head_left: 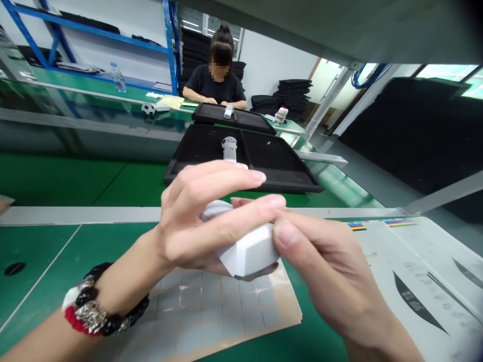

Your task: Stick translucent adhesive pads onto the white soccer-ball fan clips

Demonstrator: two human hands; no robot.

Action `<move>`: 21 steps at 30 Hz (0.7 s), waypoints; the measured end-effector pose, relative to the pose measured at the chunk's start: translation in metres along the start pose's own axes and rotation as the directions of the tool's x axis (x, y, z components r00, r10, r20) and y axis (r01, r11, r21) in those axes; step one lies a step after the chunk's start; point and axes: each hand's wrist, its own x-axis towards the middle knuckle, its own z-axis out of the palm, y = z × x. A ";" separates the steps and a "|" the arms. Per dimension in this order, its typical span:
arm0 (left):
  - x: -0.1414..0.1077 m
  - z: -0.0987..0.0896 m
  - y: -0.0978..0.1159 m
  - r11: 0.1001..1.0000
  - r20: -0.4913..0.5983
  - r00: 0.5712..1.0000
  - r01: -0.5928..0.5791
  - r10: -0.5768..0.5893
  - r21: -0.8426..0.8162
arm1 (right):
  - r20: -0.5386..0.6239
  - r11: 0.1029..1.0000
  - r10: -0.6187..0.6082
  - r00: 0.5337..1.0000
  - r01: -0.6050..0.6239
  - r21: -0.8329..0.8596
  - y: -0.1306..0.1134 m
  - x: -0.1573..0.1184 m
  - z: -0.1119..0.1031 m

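A smooth white plastic piece [256, 249] with a faceted end lies in my left hand [211, 213], tilted above the bench. My left fingers stretch across its top, and the part of the hand beneath it is mostly hidden. With thumb and forefinger, my right hand [320, 256] pinches at the piece's right end; anything small between those fingertips is hidden. Under both hands is a sheet marked with a grid of pale squares [211, 301], on the green work surface [124, 236].
Beyond the hands are two black trays [281, 161], [249, 119]; a white piece with a football-patterned top [229, 146] sits in the nearer one. Printed sheets [415, 266] lie at right. A person [217, 83] works opposite. A bottle [118, 78] stands far left; a shelf [339, 25] overhangs.
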 end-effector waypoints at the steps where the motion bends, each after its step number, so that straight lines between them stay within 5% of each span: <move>1: 0.001 0.000 0.000 1.000 0.026 1.000 0.010 -0.009 -0.007 | 0.018 1.000 0.006 1.000 -0.006 0.019 0.001 0.000 -0.001; 9: -0.006 0.001 0.001 0.980 0.035 0.989 0.144 -0.141 -0.138 | -0.232 0.965 -0.133 0.964 0.073 -0.250 0.005 -0.009 0.000; 16: -0.005 0.000 0.001 0.967 0.047 0.985 0.173 -0.168 -0.184 | -0.190 0.946 -0.224 0.956 0.167 -0.277 0.009 -0.013 0.003; 21: -0.005 0.001 -0.001 0.960 0.063 0.990 0.136 -0.124 -0.244 | -0.173 0.853 -0.347 0.922 0.234 -0.466 0.005 -0.008 0.005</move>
